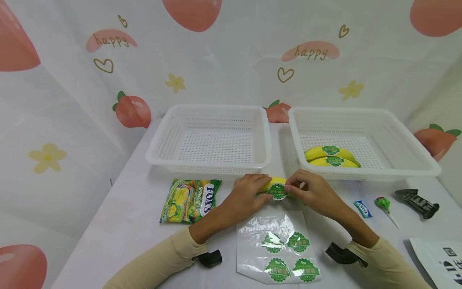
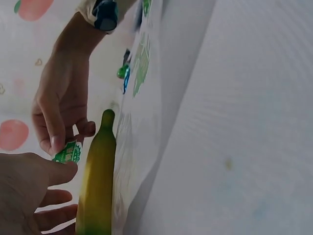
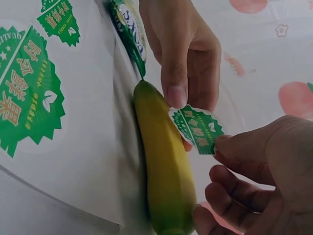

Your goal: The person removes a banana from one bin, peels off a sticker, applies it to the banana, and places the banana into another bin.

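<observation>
A yellow banana with greenish ends (image 3: 161, 161) lies just beyond the sticker sheet. My left hand (image 1: 249, 192) holds its left part, fingers along the far side and thumb by the sticker's edge. Above the banana's side is a green-and-white round sticker (image 3: 198, 129), pinched by my right hand (image 1: 314, 192) between thumb and forefinger at its right edge. In the right wrist view the sticker stands tilted, its left edge at my left thumb tip. The glossy sheet (image 1: 252, 245) below bears several more green stickers (image 1: 278, 269).
A white basket (image 1: 155, 158) stands at the back left. The right basket (image 1: 415, 156) contains two stickered bananas (image 1: 330, 154). A candy bag (image 1: 189, 200) lies left; a small blue packet (image 1: 362, 209), lollipop (image 1: 383, 204), black wrapper (image 1: 418, 203) and white packet (image 1: 438, 261) lie right.
</observation>
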`<move>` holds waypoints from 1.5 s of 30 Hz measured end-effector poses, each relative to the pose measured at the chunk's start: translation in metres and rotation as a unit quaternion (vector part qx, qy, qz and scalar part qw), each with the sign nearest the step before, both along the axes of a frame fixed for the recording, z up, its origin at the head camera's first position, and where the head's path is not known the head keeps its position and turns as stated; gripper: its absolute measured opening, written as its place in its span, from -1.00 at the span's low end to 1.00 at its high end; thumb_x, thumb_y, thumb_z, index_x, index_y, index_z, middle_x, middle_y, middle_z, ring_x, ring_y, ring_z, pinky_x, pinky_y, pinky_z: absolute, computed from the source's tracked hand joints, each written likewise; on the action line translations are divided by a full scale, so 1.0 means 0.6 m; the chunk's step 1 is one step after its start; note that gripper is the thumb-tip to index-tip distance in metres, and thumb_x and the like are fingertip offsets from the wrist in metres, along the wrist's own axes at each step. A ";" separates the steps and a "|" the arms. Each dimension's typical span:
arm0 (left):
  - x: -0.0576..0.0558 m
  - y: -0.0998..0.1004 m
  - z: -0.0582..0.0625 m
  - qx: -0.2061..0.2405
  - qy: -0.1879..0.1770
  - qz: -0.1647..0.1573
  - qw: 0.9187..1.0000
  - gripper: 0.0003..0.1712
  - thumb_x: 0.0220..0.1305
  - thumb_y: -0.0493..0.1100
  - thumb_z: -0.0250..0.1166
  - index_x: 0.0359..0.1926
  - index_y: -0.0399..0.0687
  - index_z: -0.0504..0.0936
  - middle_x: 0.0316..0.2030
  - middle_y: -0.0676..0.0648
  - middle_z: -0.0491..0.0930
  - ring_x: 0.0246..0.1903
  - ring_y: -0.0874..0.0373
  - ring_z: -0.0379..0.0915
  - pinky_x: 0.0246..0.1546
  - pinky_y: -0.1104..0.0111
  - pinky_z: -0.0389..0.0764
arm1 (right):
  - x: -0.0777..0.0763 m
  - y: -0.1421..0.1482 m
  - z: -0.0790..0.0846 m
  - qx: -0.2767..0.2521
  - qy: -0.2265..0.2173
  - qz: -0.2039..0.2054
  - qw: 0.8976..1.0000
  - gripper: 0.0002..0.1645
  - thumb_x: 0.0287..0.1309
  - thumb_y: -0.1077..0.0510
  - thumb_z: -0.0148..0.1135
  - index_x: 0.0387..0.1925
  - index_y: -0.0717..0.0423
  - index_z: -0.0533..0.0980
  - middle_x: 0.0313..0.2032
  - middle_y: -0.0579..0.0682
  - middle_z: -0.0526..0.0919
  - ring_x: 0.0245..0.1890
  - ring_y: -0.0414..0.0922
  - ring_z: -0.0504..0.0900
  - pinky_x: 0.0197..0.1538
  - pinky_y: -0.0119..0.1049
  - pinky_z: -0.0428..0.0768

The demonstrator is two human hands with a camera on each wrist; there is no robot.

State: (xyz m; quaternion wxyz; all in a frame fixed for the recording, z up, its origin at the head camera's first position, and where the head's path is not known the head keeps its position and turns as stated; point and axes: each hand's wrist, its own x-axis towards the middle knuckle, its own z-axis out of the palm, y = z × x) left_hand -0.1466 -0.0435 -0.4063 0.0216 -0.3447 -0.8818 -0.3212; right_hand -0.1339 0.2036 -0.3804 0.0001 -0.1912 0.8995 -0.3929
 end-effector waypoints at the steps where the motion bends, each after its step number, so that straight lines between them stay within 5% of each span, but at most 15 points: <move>1: 0.000 -0.001 0.000 0.004 -0.002 -0.001 1.000 -0.43 0.47 -0.06 0.40 0.39 -0.16 0.56 0.34 -0.15 0.57 0.33 -0.07 0.48 0.29 -0.02 0.47 | -0.001 0.000 -0.002 0.000 0.000 -0.002 1.000 -0.94 0.38 0.14 0.42 -0.24 0.03 0.69 -0.29 -0.12 0.65 -0.31 -0.21 0.56 -0.35 -0.36 0.59; 9: -0.006 -0.006 -0.003 0.045 -0.003 -0.029 0.999 -0.46 0.36 -0.17 0.49 0.29 -0.21 0.61 0.11 -0.14 0.62 -0.03 0.09 0.55 -0.02 0.34 0.57 | -0.003 -0.004 -0.010 0.008 0.000 -0.010 1.000 -0.95 0.39 0.14 0.41 -0.21 0.04 0.70 -0.28 -0.14 0.67 -0.26 -0.19 0.58 -0.22 -0.35 0.58; 25: -0.001 -0.006 0.001 0.053 -0.062 -0.032 0.996 -0.48 0.30 -0.27 0.52 0.22 -0.12 0.55 0.13 -0.07 0.61 0.13 0.11 0.55 0.20 0.29 0.59 | -0.003 -0.012 -0.026 0.019 0.004 -0.019 1.000 -0.86 0.35 0.13 0.45 -0.24 0.13 0.70 -0.31 -0.15 0.66 -0.32 -0.20 0.56 -0.24 -0.37 0.57; 38: -0.001 -0.009 0.000 0.029 -0.018 -0.051 0.998 -0.60 0.31 -0.25 0.52 0.14 -0.14 0.70 0.09 -0.11 0.61 0.04 0.08 0.57 0.07 0.33 0.60 | -0.002 -0.013 -0.029 0.026 0.050 -0.007 0.998 -0.81 0.28 0.19 0.50 -0.10 0.06 0.69 -0.31 -0.14 0.57 -0.32 -0.21 0.49 -0.29 -0.37 0.51; 45: -0.001 -0.009 0.000 0.026 -0.021 -0.051 0.998 -0.59 0.32 -0.25 0.51 0.16 -0.15 0.70 0.08 -0.11 0.59 0.04 0.08 0.55 0.06 0.34 0.59 | 0.003 -0.021 -0.034 0.055 0.053 0.021 0.997 -0.59 0.17 0.00 0.61 0.04 -0.04 0.75 -0.01 -0.04 0.58 -0.01 -0.08 0.53 0.04 -0.10 0.59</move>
